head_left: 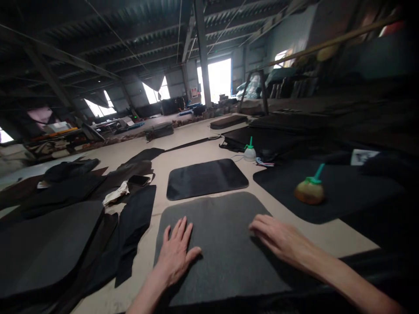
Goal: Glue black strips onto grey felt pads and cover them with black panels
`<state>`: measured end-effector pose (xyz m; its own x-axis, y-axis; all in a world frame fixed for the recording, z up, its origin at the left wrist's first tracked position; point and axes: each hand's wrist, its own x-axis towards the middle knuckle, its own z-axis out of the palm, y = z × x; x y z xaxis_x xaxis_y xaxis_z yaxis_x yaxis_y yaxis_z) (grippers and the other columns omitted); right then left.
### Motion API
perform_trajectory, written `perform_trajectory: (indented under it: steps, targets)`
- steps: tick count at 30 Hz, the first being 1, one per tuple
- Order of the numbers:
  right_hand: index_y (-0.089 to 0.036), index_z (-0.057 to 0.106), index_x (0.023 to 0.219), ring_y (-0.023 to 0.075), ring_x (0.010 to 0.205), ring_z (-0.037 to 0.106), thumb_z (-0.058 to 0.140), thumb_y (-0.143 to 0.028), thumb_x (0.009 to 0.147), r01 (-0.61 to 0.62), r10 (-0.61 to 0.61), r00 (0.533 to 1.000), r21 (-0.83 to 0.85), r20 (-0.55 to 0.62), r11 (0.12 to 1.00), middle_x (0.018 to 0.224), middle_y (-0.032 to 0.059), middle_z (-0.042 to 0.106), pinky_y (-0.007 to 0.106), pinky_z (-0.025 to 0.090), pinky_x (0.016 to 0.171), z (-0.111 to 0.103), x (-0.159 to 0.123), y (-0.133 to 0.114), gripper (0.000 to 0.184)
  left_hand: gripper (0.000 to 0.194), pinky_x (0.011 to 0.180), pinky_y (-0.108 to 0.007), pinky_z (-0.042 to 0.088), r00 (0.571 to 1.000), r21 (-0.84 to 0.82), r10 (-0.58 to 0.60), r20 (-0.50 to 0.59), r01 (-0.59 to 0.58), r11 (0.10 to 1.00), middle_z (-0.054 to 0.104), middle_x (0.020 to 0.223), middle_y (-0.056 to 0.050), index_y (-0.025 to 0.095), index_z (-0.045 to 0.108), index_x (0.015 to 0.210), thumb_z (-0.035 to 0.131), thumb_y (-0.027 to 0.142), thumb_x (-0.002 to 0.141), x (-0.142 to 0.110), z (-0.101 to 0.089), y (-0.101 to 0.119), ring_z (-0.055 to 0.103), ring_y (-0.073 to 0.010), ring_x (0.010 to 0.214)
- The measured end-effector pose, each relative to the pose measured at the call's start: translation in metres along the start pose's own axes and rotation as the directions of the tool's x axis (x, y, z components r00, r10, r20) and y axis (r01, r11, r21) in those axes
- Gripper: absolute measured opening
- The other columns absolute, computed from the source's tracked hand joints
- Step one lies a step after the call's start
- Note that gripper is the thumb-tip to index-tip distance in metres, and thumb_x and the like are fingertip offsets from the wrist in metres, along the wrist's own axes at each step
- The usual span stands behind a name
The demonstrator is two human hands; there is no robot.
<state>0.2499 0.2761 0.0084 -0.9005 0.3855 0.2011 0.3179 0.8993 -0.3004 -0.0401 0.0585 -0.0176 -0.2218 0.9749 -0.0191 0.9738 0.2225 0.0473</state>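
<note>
1. Our left hand (175,257) lies palm down on the grey panel (225,248), fingers spread and thumb held out, with nothing in its grasp.
2. Our right hand (278,235) is over the same panel's right side, its fingers close together and loosely bent; its underside is hidden and its fingertips are blurred, so we cannot tell whether it pinches anything or touches the surface.
3. We have the grey panel flat and directly in front of us on the beige table (193,152), its rounded far corners in plain sight.
4. Just beyond it we see a smaller black panel (207,178), also round-cornered.
5. To our right, an amber bottle (309,194) with a green nozzle stands on a dark sheet (353,187); farther off is a white bottle (250,152) with a green tip.
6. To our left lie a dark fabric strip (139,226), a crumpled white cloth (117,193) and, near that cloth, a phone (139,180).
7. Nearer us on that side, we see a thick dark pad (49,244) with a rounded corner.
</note>
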Motion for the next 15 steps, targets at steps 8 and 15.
perform_trajectory:
  steps: [8,15]
  targets:
    - [-0.017,0.048,0.146,0.0301,0.142,0.038,0.046,-0.049,0.1,0.13,-0.15,0.98,-0.147,-0.128,0.981,0.152,0.014,0.044,0.051,0.036,0.114,0.061,0.093,0.001,0.056,0.078,0.124,-0.054,0.018,0.993,-0.096,0.085,-0.077,-0.092,0.991,0.017,0.165,-0.006,0.022,0.025,0.156,0.018,0.07,0.095,0.077,-0.013,0.032,0.017,-0.0233,0.153]
    - [-0.031,0.047,0.149,0.0303,0.141,0.04,0.045,-0.055,0.096,0.181,-0.216,0.942,-0.154,-0.257,0.971,0.154,0.0053,0.043,0.057,0.034,0.114,0.118,0.104,0.039,0.058,0.082,0.124,-0.056,0.014,0.994,-0.245,0.069,-0.081,-0.087,0.966,0.023,0.164,-0.008,0.024,0.024,0.157,0.021,0.075,0.092,0.09,-0.007,0.029,0.017,-0.0246,0.153]
